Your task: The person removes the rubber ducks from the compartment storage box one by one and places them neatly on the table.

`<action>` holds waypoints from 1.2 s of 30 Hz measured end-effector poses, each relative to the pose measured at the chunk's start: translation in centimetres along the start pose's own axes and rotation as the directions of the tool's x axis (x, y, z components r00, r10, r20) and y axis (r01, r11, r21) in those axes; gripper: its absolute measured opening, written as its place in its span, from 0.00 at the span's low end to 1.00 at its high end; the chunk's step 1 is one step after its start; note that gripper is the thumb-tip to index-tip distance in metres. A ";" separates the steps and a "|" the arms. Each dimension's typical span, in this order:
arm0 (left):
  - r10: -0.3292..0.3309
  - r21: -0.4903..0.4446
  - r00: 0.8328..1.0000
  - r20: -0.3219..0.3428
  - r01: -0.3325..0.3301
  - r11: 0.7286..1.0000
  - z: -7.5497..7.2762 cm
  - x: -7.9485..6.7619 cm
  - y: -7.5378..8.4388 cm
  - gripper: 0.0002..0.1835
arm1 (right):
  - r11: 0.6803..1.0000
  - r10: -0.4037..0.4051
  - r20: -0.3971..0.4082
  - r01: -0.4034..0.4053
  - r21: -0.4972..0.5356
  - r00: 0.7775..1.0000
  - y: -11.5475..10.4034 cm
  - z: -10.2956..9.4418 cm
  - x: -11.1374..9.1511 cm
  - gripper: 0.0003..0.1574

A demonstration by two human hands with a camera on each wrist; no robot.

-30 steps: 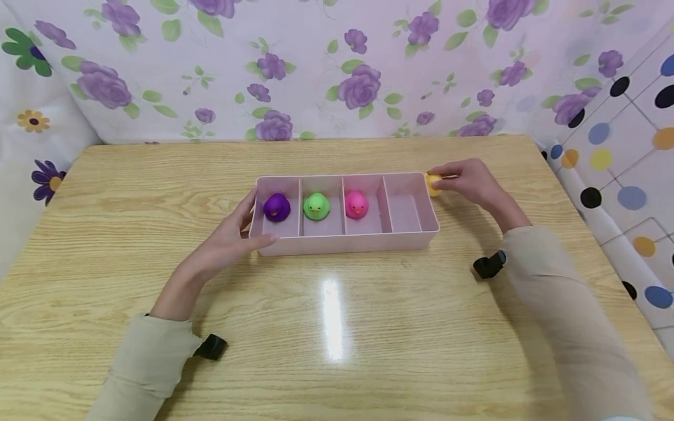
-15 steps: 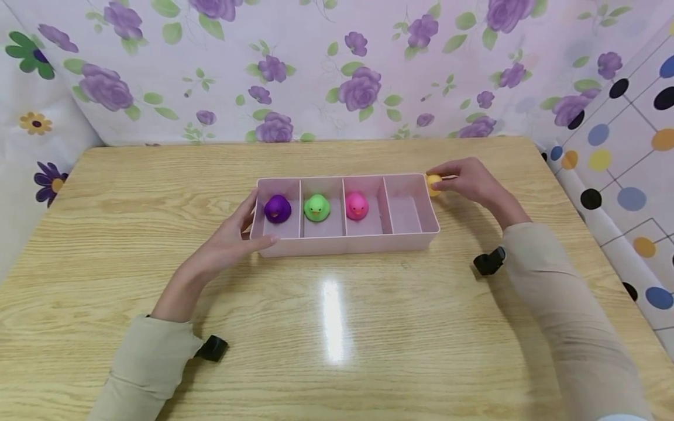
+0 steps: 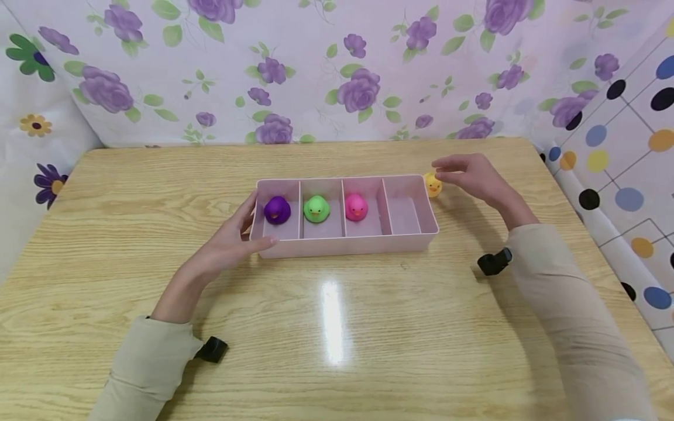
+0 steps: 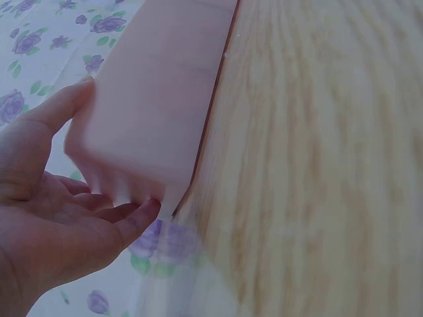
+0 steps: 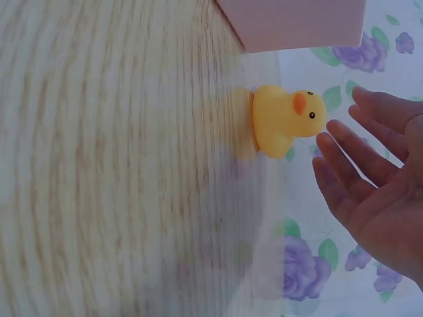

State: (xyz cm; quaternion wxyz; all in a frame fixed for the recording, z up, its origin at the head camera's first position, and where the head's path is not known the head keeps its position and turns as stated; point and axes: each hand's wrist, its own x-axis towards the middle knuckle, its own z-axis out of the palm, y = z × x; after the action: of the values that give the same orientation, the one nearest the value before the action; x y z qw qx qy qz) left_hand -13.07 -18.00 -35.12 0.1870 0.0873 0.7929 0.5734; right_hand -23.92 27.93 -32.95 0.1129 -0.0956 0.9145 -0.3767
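Note:
A pale pink divided box (image 3: 344,245) stands on the table, its compartments in one row. My left hand (image 3: 223,242) grips its left end, thumb at the front rim and fingers against the end wall; the left wrist view shows these fingers (image 4: 135,221) on the box. From left to right sit a purple rubber duck (image 3: 277,210), a green duck (image 3: 316,209) and a pink duck (image 3: 356,207), one per compartment; the rightmost compartment is bare. A yellow rubber duck (image 5: 284,119) stands upright outside the right end. Beside it, my right hand (image 3: 476,175) hovers with fingers extended, holding nothing.
The wooden table (image 3: 337,380) runs back to a flowered cloth (image 3: 316,70). A dotted sheet (image 3: 621,164) borders the right side, and another flowered sheet (image 3: 31,93) the left. Black wrist cameras sit at both sleeves.
My right hand has let go of the yellow duck and lifted slightly away to the right. The duck stays beside the box; my left hand keeps its grip.

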 end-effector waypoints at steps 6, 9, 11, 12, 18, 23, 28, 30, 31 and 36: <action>0.002 0.007 1.000 -0.002 -0.002 1.000 0.0 0.0 0.0 0.54 | 0.999 -0.039 -0.019 0.039 -0.015 0.999 -0.5 -0.1 -0.4 0.30; 0.003 0.007 1.000 0.000 -0.003 1.000 0.0 0.0 -0.1 0.55 | 0.998 -0.055 -0.036 0.054 -0.032 0.998 -1.0 -0.1 -0.7 0.30; 0.005 0.007 1.000 -0.001 -0.005 1.000 0.0 0.0 -0.1 0.55 | 0.997 -0.063 -0.040 0.062 -0.039 0.997 -1.3 -0.2 -0.9 0.31; 0.007 0.007 1.000 0.000 -0.007 1.000 0.0 0.0 -0.1 0.54 | 0.997 -0.068 -0.041 0.066 -0.045 0.997 -1.4 -0.2 -0.9 0.31; 0.020 0.003 1.000 -0.001 -0.020 1.000 0.0 0.1 -0.1 0.54 | 0.992 -0.107 -0.046 0.104 -0.066 0.993 -2.4 -0.1 -1.4 0.30; 0.019 0.008 1.000 -0.002 -0.019 1.000 0.0 0.2 -0.1 0.54 | 0.992 -0.115 -0.040 0.113 -0.060 0.993 -3.6 0.3 -1.8 0.29; 0.016 0.004 1.000 0.001 -0.016 1.000 0.0 0.2 -0.1 0.54 | 0.991 -0.118 -0.019 0.117 -0.063 0.993 -4.5 0.8 -2.1 0.29; 0.015 0.001 1.000 0.002 -0.015 1.000 0.0 0.1 -0.1 0.54 | 0.991 -0.121 -0.016 0.120 -0.065 0.992 -4.9 1.0 -2.1 0.29; 0.015 -0.002 1.000 0.003 -0.015 1.000 0.0 0.1 -0.1 0.54 | 0.990 -0.125 -0.013 0.123 -0.066 0.992 -5.0 1.1 -2.2 0.29; 0.016 -0.007 1.000 0.003 -0.016 1.000 -0.1 0.1 -0.2 0.54 | 0.985 -0.161 -0.008 0.160 -0.058 0.987 -6.0 1.8 -2.2 0.26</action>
State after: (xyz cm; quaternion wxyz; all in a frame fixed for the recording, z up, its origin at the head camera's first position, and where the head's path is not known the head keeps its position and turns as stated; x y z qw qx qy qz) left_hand -13.19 -18.09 -35.27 0.1838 0.0939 0.7899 0.5775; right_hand -20.76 23.18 -29.63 0.0737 -0.1700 0.9149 -0.3586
